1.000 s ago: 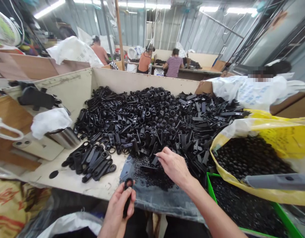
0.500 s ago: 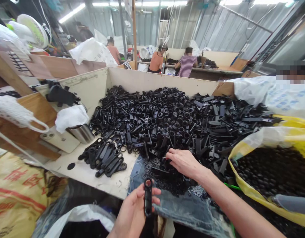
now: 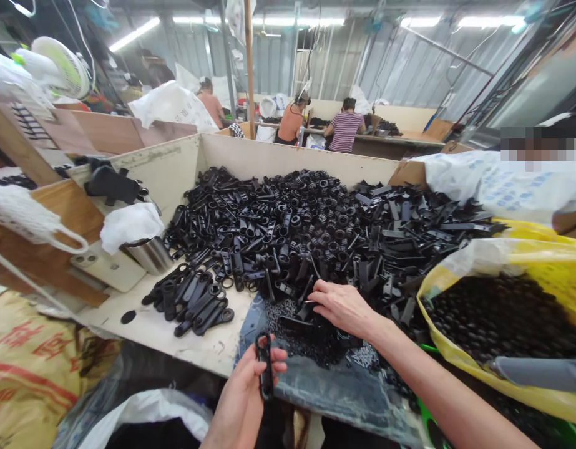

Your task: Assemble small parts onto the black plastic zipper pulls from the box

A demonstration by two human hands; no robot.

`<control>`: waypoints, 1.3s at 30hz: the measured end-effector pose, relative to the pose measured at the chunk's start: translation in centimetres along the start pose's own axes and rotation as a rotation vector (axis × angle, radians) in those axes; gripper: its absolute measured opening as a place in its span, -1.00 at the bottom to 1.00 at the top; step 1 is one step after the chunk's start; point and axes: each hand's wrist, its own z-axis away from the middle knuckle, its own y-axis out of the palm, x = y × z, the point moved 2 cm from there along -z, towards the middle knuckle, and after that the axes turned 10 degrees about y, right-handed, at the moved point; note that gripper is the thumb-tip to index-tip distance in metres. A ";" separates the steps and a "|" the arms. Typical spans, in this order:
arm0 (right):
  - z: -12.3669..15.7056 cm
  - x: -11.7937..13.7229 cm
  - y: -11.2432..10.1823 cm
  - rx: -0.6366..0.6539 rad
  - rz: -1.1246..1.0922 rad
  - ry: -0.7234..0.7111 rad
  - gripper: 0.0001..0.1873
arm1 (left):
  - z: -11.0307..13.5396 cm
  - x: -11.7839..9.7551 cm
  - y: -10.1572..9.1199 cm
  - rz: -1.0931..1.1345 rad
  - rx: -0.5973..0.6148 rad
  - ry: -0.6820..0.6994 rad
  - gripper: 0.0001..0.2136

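A loose pinch could drop the black plastic part (image 3: 265, 368) clamped in our left hand (image 3: 241, 393); we cannot tell if our right hand (image 3: 344, 307) grips anything.

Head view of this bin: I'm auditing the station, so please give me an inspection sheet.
surface: cream bin, with a denim cloth over its front edge.
job's things: heap of black plastic parts; smaller group lying apart; black granules on the cloth.
clutter: steel cup, white rag, phone.
hands: left hand grips one black part; right hand is at the granules, by the heap.
cables: cord by the fan.
surroundings: yellow bag of round black pieces; co-worker in stripes at a far bench.
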 end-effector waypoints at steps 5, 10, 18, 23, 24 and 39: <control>-0.9 0.6 0.0 -0.012 0.023 -0.056 -0.88 | 0.6 -0.1 -0.6 0.001 -0.031 -0.015 -0.62; -1.1 0.1 0.1 -0.024 0.013 -0.117 -0.93 | 0.9 -0.1 -1.3 0.035 -0.059 -0.022 -0.62; 3.4 1.0 -1.6 -0.251 -0.155 0.070 -0.75 | 0.2 -0.1 -0.8 0.090 0.006 0.051 -0.62; 7.6 8.1 0.1 -0.468 -0.621 0.102 -0.78 | 0.4 0.7 1.3 0.163 0.094 0.090 -0.60; 8.1 9.3 0.6 -0.521 -0.619 0.103 -0.77 | 0.4 0.8 1.7 0.175 0.101 0.097 -0.61; 8.7 12.1 2.3 -0.742 -0.556 0.174 -0.62 | 1.0 1.9 3.6 0.143 -0.018 0.123 -0.56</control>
